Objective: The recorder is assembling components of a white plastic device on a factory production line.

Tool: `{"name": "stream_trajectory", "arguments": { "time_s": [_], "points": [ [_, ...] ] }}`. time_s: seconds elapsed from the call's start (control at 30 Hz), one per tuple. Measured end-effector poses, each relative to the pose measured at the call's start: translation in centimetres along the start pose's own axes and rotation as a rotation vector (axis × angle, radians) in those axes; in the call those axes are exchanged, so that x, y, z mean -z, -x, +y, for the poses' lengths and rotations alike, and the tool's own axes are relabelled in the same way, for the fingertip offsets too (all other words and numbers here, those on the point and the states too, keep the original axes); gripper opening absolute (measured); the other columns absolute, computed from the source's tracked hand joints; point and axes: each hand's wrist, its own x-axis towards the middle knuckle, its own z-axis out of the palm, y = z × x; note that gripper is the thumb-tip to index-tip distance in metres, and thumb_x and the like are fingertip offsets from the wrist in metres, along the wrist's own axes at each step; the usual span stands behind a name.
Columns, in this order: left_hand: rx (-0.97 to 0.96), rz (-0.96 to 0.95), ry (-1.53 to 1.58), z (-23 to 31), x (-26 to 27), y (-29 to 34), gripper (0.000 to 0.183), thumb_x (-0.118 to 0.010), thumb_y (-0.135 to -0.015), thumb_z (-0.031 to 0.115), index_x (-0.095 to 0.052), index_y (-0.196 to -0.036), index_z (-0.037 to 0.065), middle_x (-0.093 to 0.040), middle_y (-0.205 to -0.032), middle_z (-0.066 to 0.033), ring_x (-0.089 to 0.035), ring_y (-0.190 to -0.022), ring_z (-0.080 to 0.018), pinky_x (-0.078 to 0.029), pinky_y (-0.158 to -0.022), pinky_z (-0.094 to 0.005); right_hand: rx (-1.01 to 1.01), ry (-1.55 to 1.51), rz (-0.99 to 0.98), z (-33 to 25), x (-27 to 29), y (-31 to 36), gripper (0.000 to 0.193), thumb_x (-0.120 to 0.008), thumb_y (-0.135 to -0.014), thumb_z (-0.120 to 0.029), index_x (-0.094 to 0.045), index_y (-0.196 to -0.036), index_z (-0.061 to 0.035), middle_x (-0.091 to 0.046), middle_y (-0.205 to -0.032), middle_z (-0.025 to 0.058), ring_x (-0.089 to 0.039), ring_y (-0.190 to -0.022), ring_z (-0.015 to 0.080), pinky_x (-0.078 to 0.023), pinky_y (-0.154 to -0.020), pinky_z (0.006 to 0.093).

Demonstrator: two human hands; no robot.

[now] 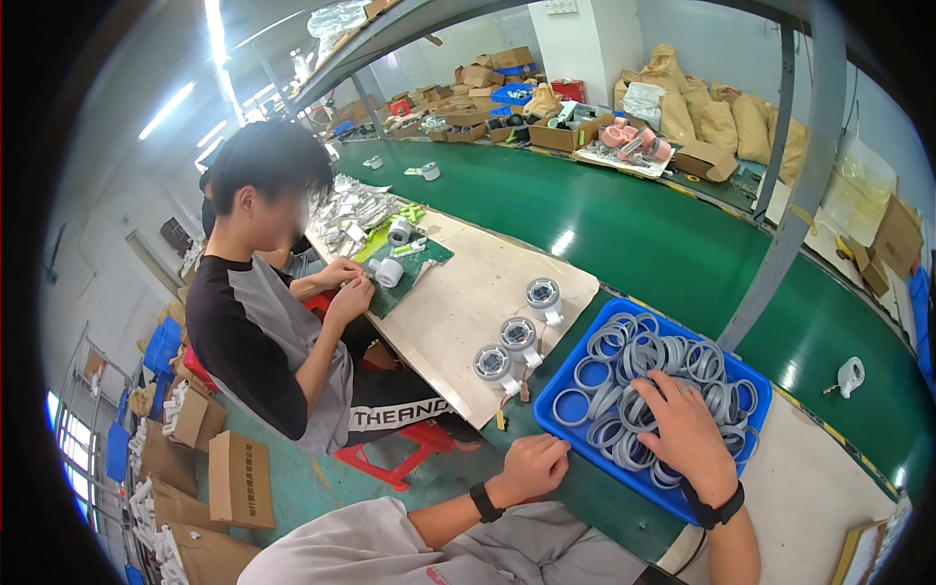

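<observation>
Gray rings (pixel 671 349) are heaped in a blue bin (pixel 643 489); over them the right hand (pixel 690 431) is laid, fingers spread apart. The left hand (pixel 534 466) is held beside the bin, fingers curled together.

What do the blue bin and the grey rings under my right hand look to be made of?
Blue bin: probably moulded plastic, semi-gloss; even colour and rounded corners suggest it. Grey rings under your right hand: perhaps plastic or rubber, satin; smooth, uniform grey, but the look leaves which open.
</observation>
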Motion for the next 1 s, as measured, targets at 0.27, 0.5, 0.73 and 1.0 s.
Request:
{"name": "stream_trajectory", "arguments": {
  "time_s": [0.27,0.5,0.73,1.0],
  "points": [
    [0.000,-0.002,-0.008,-0.02,-0.04,0.08,0.012,-0.063,-0.067,-0.002,-0.057,-0.076,0.003,-0.055,-0.062,-0.0085,-0.056,-0.053,-0.0268,-0.044,-0.048,-0.0360,0.005,0.006,-0.001,-0.04,0.16,-0.03,0.070,-0.079,-0.070,-0.012,-0.049,-0.132,-0.0107,-0.047,-0.134,0.0146,-0.051,-0.120,0.0334,-0.039,-0.102,0.0449],
    [0.003,0.000,-0.006,-0.10,-0.12,0.16,0.012,-0.063,-0.067,-0.003,-0.057,-0.076,0.003,-0.056,-0.063,-0.0086,-0.056,-0.053,-0.0271,-0.045,-0.048,-0.0363,0.001,0.006,0.007,0.03,-0.03,0.00,0.070,-0.079,-0.069,-0.012,-0.049,-0.132,-0.0107,-0.047,-0.134,0.0147,-0.051,-0.120,0.0335,-0.039,-0.102,0.0447],
    [0.028,-0.042,-0.029,0.14,0.13,0.25,0.013,-0.064,-0.069,-0.001,-0.058,-0.080,0.002,-0.058,-0.066,-0.0100,-0.059,-0.059,-0.0277,-0.048,-0.053,-0.0367,-0.002,-0.006,0.001,0.02,0.05,0.01,0.070,-0.079,-0.070,-0.011,-0.048,-0.132,-0.0109,-0.047,-0.135,0.0149,-0.051,-0.121,0.0337,-0.039,-0.103,0.0450],
    [0.019,-0.022,-0.019,0.07,-0.04,0.12,0.012,-0.064,-0.068,-0.002,-0.058,-0.077,0.002,-0.058,-0.065,-0.0094,-0.058,-0.056,-0.0276,-0.047,-0.050,-0.0365,-0.004,-0.011,0.010,0.02,-0.05,0.05,0.072,-0.080,-0.068,-0.011,-0.048,-0.132,-0.0093,-0.047,-0.136,0.0152,-0.050,-0.122,0.0347,-0.040,-0.102,0.0455]
  ]
}}
